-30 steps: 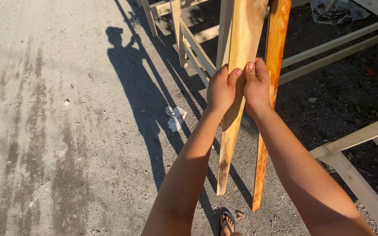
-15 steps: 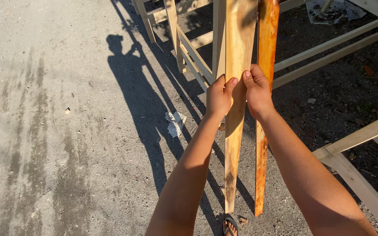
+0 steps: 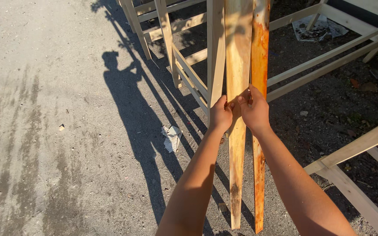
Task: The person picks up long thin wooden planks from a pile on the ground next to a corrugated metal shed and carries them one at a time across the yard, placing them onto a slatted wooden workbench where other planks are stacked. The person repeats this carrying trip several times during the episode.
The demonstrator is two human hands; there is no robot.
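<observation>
Both hands hold two long wooden slats upright over the gravel ground [image 3: 44, 131]. The left hand [image 3: 220, 116] has its grip closed on the pale slat [image 3: 237, 65]; the right hand [image 3: 254, 111] pinches the orange-stained slat [image 3: 260, 43], beside a wooden frame [image 3: 189, 78].

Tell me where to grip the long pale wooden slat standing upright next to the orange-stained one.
Probably grip the long pale wooden slat at mid-height, where the left hand and right hand already meet. It stands nearly upright and tapers toward its lower tip near the ground. Come from the near face and wrap its narrow edges; the orange-stained wooden slat crowds its right side.
</observation>
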